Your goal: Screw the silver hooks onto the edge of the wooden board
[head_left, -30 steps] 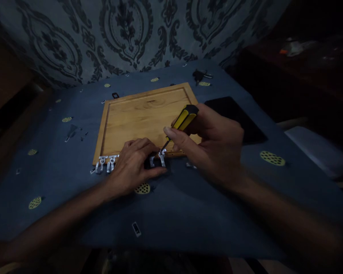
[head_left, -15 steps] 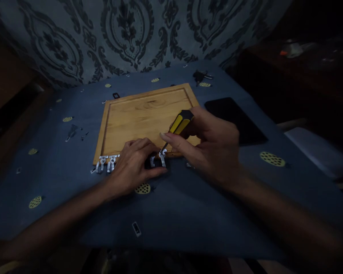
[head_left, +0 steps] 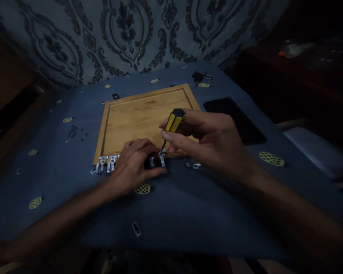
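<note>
A wooden board (head_left: 137,118) with a raised border lies on the table, metal hooks along its near edge. My left hand (head_left: 133,163) is closed over that edge, fingers on the board and thumb stretched beneath a metal hook (head_left: 162,160); its fingers partly hide the hook rail (head_left: 112,157). Between the thumb and fingers of my right hand (head_left: 214,140) is a yellow and black screwdriver (head_left: 173,122), tilted, its tip down at the hook's mount. The screw head under the tip is too small to make out.
Small screws (head_left: 82,136) and a clear plastic bag (head_left: 72,131) lie left of the board. A black flat tablet-like object (head_left: 234,118) is at the right. Behind it sits a dark tool-like item (head_left: 200,77). The patterned blue cloth (head_left: 183,217) covers the table.
My right hand has shifted its grip, and the screwdriver handle has tipped left and more upright. The tip stays at the hook. My left hand has not moved.
</note>
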A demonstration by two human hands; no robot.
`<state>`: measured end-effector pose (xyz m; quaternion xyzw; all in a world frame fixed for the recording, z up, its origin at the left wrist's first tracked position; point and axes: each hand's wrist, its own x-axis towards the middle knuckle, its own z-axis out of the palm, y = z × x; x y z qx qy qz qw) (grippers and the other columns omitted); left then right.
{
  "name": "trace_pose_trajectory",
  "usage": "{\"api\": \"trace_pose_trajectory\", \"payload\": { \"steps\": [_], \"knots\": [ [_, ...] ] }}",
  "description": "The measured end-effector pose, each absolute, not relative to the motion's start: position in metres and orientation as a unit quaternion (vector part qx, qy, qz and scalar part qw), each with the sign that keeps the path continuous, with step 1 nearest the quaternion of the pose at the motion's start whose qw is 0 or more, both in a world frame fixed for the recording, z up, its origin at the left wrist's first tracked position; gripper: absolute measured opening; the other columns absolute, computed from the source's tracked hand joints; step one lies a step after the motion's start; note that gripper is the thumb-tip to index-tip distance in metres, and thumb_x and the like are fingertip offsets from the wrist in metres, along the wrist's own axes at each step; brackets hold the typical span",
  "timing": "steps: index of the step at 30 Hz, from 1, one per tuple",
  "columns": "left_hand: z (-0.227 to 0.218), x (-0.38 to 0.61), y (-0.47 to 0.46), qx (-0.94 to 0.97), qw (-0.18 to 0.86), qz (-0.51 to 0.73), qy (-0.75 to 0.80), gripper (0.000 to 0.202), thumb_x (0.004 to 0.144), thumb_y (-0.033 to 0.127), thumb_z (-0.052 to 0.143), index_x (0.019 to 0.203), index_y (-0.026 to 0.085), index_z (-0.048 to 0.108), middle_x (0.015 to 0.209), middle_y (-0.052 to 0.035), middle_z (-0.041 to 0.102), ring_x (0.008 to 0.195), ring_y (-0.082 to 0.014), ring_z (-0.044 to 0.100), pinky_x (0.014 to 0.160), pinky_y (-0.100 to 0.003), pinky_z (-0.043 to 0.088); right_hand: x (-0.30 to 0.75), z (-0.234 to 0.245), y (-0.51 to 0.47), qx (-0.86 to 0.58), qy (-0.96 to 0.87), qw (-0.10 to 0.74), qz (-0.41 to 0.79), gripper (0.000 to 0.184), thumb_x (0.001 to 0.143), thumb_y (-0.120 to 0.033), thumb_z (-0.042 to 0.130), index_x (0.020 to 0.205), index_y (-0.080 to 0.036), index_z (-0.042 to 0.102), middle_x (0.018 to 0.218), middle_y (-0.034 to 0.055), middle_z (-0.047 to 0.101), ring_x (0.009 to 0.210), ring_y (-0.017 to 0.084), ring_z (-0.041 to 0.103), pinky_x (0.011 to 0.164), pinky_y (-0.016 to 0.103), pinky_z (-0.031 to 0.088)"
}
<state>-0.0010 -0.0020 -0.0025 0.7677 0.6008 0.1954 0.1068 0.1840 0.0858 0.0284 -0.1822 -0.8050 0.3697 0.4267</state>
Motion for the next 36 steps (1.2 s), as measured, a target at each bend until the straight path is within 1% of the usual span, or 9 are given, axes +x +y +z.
{"api": "trace_pose_trajectory", "payload": {
  "steps": [4,8,12,16,18,20,25,30,36],
  "knots": [
    [-0.002,-0.001,-0.002,0.77,0.104,0.202,0.596,0.038,0.08,0.039,0.083,0.109,0.022,0.066,0.11,-0.0031,0.07,0.105,-0.0258,0.066,0.092,-0.042,0.046,0.182,0.025,0.084,-0.204,-0.809,0.444,0.327,0.017,0.09,-0.03,0.069,0.078,-0.02,0.063,0.068,-0.0027,0.061,0.061,0.011,0.059,0.053,0.024,0.049],
    [-0.001,0.0,-0.002,0.771,0.104,0.204,0.595,0.036,0.08,0.038,0.083,0.108,0.022,0.066,0.108,-0.0028,0.071,0.105,-0.0264,0.066,0.091,-0.043,0.047,0.179,0.022,0.083,-0.219,-0.806,0.472,0.281,0.027,0.086,-0.029,0.073,0.069,-0.02,0.054,0.064,-0.0046,0.057,0.057,0.009,0.054,0.052,0.023,0.047],
    [-0.002,0.0,-0.002,0.772,0.101,0.208,0.593,0.035,0.082,0.038,0.081,0.109,0.022,0.066,0.105,-0.0024,0.07,0.103,-0.0266,0.066,0.09,-0.043,0.047,0.176,0.02,0.079,-0.206,-0.805,0.493,0.259,0.033,0.084,-0.028,0.077,0.067,-0.021,0.05,0.062,-0.0056,0.055,0.055,0.009,0.053,0.051,0.024,0.046],
    [-0.001,0.0,-0.002,0.767,0.11,0.201,0.599,0.034,0.082,0.038,0.081,0.107,0.021,0.066,0.104,-0.0028,0.07,0.1,-0.0256,0.065,0.09,-0.042,0.046,0.179,0.025,0.075,-0.227,-0.762,0.544,0.268,0.03,0.086,-0.031,0.075,0.07,-0.023,0.051,0.065,-0.0039,0.059,0.055,0.01,0.055,0.052,0.026,0.048],
    [0.0,0.0,-0.002,0.768,0.115,0.197,0.599,0.035,0.082,0.04,0.081,0.108,0.021,0.065,0.105,-0.0026,0.07,0.1,-0.0249,0.065,0.089,-0.042,0.045,0.18,0.028,0.074,-0.258,-0.742,0.552,0.28,0.029,0.087,-0.034,0.075,0.072,-0.024,0.053,0.066,-0.003,0.059,0.055,0.011,0.057,0.052,0.028,0.049],
    [0.0,-0.001,-0.002,0.77,0.114,0.195,0.596,0.036,0.083,0.04,0.081,0.108,0.021,0.065,0.106,-0.0028,0.07,0.101,-0.0249,0.065,0.09,-0.041,0.045,0.182,0.029,0.075,-0.269,-0.74,0.545,0.289,0.028,0.086,-0.034,0.075,0.072,-0.024,0.053,0.065,-0.0028,0.058,0.054,0.012,0.057,0.053,0.028,0.049],
    [-0.002,-0.001,-0.003,0.773,0.102,0.205,0.592,0.036,0.082,0.042,0.081,0.108,0.021,0.065,0.108,-0.0036,0.07,0.103,-0.0257,0.066,0.09,-0.041,0.046,0.179,0.023,0.078,-0.247,-0.763,0.519,0.295,0.022,0.087,-0.033,0.073,0.075,-0.022,0.058,0.067,-0.0025,0.06,0.056,0.012,0.057,0.053,0.028,0.05],
    [-0.003,-0.001,-0.002,0.774,0.1,0.2,0.592,0.034,0.083,0.043,0.079,0.107,0.022,0.065,0.108,-0.0031,0.07,0.103,-0.0259,0.066,0.091,-0.041,0.046,0.175,0.018,0.079,-0.239,-0.766,0.523,0.287,0.018,0.087,-0.031,0.071,0.076,-0.022,0.06,0.066,-0.0028,0.06,0.056,0.012,0.056,0.053,0.028,0.049],
    [-0.001,-0.001,-0.002,0.768,0.114,0.197,0.599,0.036,0.083,0.042,0.08,0.109,0.022,0.065,0.11,-0.003,0.07,0.105,-0.0257,0.065,0.093,-0.042,0.045,0.175,0.016,0.081,-0.242,-0.778,0.517,0.262,0.024,0.086,-0.031,0.073,0.072,-0.022,0.056,0.062,-0.0041,0.055,0.055,0.011,0.053,0.052,0.027,0.046]
  ]
}}
